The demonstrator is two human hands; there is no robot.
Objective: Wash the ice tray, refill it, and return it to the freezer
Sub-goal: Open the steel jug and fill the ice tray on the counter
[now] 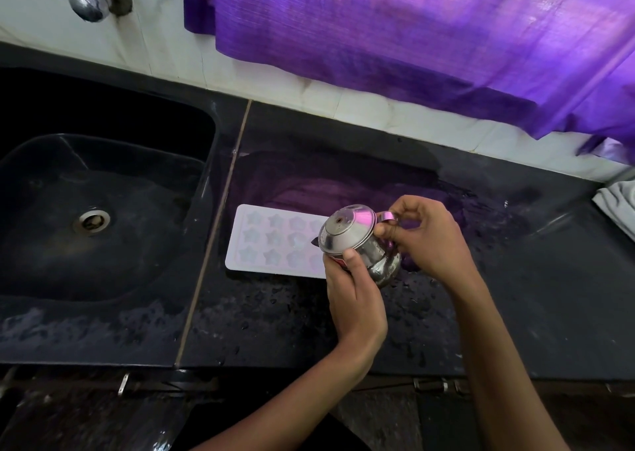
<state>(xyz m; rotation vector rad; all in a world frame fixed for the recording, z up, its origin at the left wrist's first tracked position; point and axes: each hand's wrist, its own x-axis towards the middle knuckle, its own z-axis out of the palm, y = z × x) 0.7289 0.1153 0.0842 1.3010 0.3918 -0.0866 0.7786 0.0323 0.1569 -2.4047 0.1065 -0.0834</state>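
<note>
Black counter [275, 327], wet, with a sink [103, 210] at left; beside it the tray [271, 241] lies flat, pale and thin, likely light, flexible and slippery, so best lifted by both short ends once full; left hand [354, 299] grips the tilted pot [357, 244]; right hand [429, 237] pinches its handle.

Left hand [354, 289] and right hand [426, 237] tilting steel kettle [357, 244] over star ice tray [275, 241], black counter [515, 279]
</note>
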